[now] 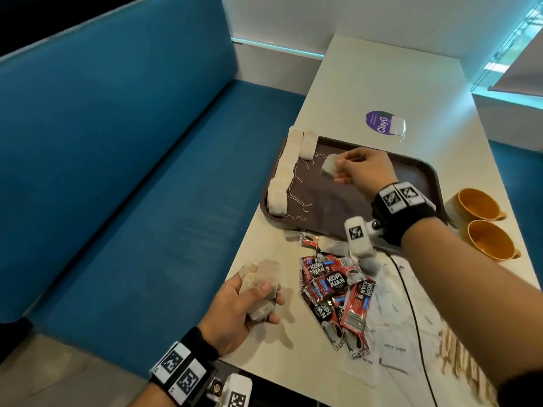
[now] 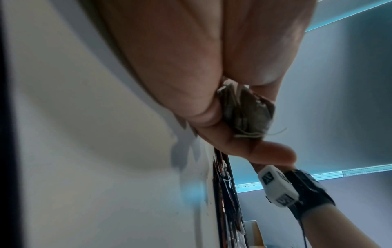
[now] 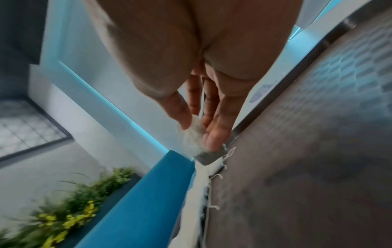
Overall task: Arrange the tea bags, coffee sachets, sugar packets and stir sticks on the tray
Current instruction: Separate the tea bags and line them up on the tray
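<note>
**Tea bags go onto the brown tray**

Tea bags (image 1: 282, 174), soft, pale paper pouches with thin white strings, lie in a row along the 9 o'clock edge of the textured brown plastic tray (image 1: 329, 207), with a short second row at its 11 o'clock corner. The right hand (image 1: 363, 168) pinches a single tea bag (image 1: 328, 165) between thumb and fingertips above the tray. The left hand (image 1: 244, 304), curled at 7 o'clock off the worktop (image 1: 367, 83) edge, grips a crumpled bunch of tea bags (image 1: 260, 284). Glossy red coffee sachets (image 1: 338, 298) printed "KOPI JUAN" are heaped at 6 o'clock. A purple sticker (image 1: 379, 123) reading "ClayG" sits at 12 o'clock, two orange cups (image 1: 482, 221) at 3 o'clock.
</note>
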